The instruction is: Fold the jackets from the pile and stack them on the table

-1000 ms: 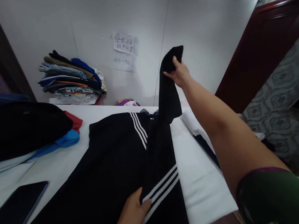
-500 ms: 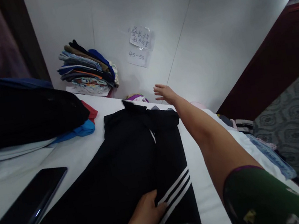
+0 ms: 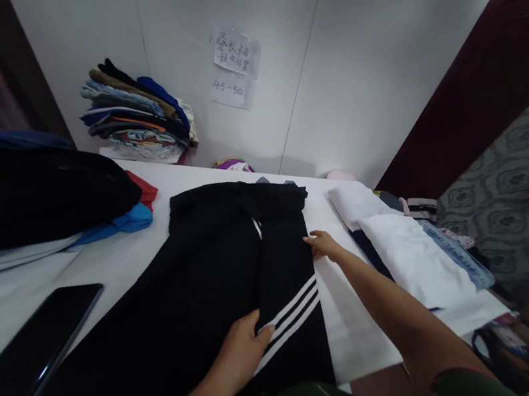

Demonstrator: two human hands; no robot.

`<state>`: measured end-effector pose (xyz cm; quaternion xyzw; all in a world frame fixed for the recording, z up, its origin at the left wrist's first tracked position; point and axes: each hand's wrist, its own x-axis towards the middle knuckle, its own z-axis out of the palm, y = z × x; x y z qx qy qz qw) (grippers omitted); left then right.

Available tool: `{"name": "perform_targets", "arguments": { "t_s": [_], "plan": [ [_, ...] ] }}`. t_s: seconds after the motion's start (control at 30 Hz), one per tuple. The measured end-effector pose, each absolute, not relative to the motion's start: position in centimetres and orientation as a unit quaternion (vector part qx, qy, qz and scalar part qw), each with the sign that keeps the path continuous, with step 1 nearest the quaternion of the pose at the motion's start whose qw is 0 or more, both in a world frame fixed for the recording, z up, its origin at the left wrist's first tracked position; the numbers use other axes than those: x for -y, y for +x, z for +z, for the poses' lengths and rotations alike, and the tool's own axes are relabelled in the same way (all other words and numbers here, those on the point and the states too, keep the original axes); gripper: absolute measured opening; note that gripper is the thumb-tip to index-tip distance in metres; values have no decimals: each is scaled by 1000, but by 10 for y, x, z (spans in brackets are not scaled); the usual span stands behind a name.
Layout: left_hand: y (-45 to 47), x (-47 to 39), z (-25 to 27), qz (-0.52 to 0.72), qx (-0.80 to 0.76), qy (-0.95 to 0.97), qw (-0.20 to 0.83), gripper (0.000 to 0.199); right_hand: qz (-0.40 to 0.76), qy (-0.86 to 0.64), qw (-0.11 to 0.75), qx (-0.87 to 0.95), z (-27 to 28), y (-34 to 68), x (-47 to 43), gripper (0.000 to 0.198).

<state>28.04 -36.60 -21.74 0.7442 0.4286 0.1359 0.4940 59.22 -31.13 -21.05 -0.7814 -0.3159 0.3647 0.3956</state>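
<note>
A black jacket [image 3: 179,293] with three white stripes across its right part lies spread on the white table, a band of it folded across the far end. A cord loop with a small metal-looking end sticks out at its near left corner. My left hand [image 3: 243,347], with a metal watch band on the wrist, rests on the jacket beside the stripes, thumb and bent fingers on the cloth at the inner fold. My right hand [image 3: 322,244] has its thumb and fingers closed on the jacket's right edge, above the stripes.
A dark phone [image 3: 36,348] lies left of the jacket. Behind it is a heap of black, blue and red clothes [image 3: 31,196]. A folded clothes stack [image 3: 139,114] stands against the wall. White folded garments [image 3: 406,255] lie right. Two paper signs [image 3: 232,61] hang on the wall.
My right hand has come down from above the far end to the jacket's right edge. The raised bit of cloth at the far end now lies flat. My left hand stays by the stripes.
</note>
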Motion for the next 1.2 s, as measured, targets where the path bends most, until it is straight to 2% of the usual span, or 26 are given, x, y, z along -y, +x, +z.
{"name": "perform_targets", "arguments": {
  "t_s": [0.1, 0.23, 0.33, 0.47, 0.53, 0.6, 0.67, 0.8, 1.0, 1.13, 1.2],
  "plan": [
    [276, 370, -210, 123, -438, 788, 415, 26, 425, -755, 390, 311, -217, 583, 335, 38],
    [267, 375, -209, 115, -473, 839, 245, 43, 495, -708, 396, 312, -221, 571, 366, 32],
    [264, 382, -209, 171, -443, 866, 159, 39, 559, -662, 390, 310, -226, 564, 386, 28],
    [273, 403, -202, 210, -306, 914, 165, 29, 627, -591, 414, 292, -230, 554, 395, 30],
    [280, 414, -202, 192, -260, 929, 182, 43, 627, -563, 466, 268, -229, 545, 392, 30],
    [287, 422, -206, 175, -256, 934, 178, 69, 622, -534, 518, 245, -225, 534, 387, 32],
    [290, 426, -213, 171, -274, 933, 158, 80, 623, -502, 554, 230, -220, 521, 381, 32],
    [284, 417, -223, 199, -314, 922, 112, 69, 641, -450, 584, 213, -210, 499, 376, 33],
    [243, 389, -211, 264, -349, 894, 97, 58, 638, -431, 611, 184, -202, 479, 375, 32],
    [228, 396, -208, 312, -319, 893, 59, 68, 625, -428, 630, 174, -197, 468, 368, 28],
    [230, 404, -212, 315, -282, 905, 38, 79, 620, -429, 634, 168, -193, 466, 365, 25]
  ]
}}
